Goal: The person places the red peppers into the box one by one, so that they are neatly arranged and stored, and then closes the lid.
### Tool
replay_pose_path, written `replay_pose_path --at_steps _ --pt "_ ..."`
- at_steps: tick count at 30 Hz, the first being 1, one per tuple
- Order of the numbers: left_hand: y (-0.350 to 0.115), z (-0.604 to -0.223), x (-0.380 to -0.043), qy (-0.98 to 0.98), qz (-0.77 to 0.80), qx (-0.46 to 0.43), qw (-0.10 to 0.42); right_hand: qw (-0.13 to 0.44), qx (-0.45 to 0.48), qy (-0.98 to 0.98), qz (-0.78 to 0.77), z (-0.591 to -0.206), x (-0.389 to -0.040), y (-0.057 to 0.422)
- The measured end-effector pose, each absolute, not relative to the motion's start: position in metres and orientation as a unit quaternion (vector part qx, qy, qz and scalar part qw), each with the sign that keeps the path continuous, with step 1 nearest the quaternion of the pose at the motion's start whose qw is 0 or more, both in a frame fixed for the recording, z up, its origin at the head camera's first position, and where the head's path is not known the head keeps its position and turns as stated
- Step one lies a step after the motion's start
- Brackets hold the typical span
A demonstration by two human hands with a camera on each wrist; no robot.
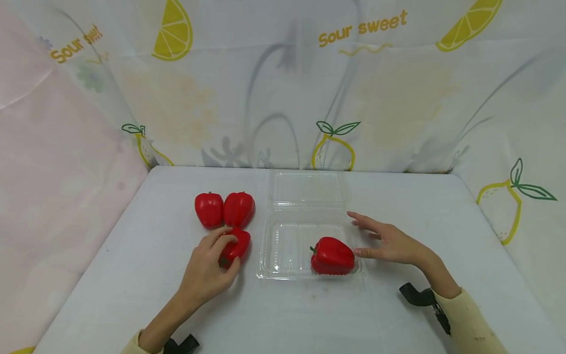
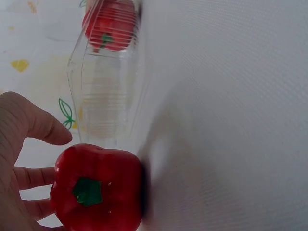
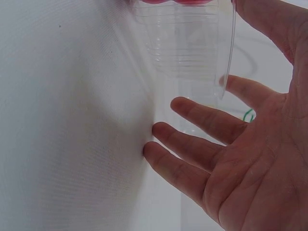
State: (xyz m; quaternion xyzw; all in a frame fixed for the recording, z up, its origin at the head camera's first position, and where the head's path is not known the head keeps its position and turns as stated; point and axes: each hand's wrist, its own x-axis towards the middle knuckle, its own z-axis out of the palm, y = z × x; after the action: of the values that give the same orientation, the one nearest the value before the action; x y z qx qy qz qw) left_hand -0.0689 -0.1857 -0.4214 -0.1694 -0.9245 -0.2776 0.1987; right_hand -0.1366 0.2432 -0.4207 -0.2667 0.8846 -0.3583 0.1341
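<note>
My left hand (image 1: 207,265) is around the nearest red bell pepper on the left (image 1: 239,244), its fingers along the far side. In the left wrist view this pepper (image 2: 101,187) rests on the table, green stem facing the camera, and the thumb is spread off its edge. Another red bell pepper (image 1: 332,256) lies on its side in the right part of a clear plastic clamshell box (image 1: 287,246), stem pointing left. At the box's right edge is my right hand (image 1: 389,243), fingers spread and holding nothing. The right wrist view shows its fingertips (image 3: 161,130) beside the box wall.
Two more red bell peppers, one left (image 1: 209,210) and one right (image 1: 239,209), stand side by side behind the left hand. The box's lid (image 1: 308,188) lies folded back toward the far table edge. A lemon-printed cloth (image 1: 274,88) hangs behind the white table (image 1: 411,206).
</note>
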Motion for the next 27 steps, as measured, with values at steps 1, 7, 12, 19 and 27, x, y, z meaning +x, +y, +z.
replay_pose_path --at_steps 1,7,12,19,27 --pt "-0.1858 -0.4216 -0.0687 -0.926 -0.277 -0.166 0.198 0.134 -0.266 0.885 -0.357 -0.4203 -0.1364 0.2431" --pt "-0.1867 -0.4231 -0.0671 -0.935 -0.264 -0.135 0.196 0.133 -0.265 0.887 -0.354 -0.4185 -0.1351 0.2424" --pt "-0.1869 -0.4236 -0.0669 -0.940 -0.251 -0.120 0.199 0.135 -0.262 0.887 -0.356 -0.4188 -0.1351 0.2423" --pt "-0.1863 -0.4239 -0.0655 -0.941 -0.248 -0.125 0.196 0.136 -0.263 0.884 -0.362 -0.4203 -0.1354 0.2433" --pt "-0.1857 -0.4239 -0.0627 -0.935 -0.266 -0.128 0.197 0.135 -0.262 0.886 -0.357 -0.4199 -0.1356 0.2432"
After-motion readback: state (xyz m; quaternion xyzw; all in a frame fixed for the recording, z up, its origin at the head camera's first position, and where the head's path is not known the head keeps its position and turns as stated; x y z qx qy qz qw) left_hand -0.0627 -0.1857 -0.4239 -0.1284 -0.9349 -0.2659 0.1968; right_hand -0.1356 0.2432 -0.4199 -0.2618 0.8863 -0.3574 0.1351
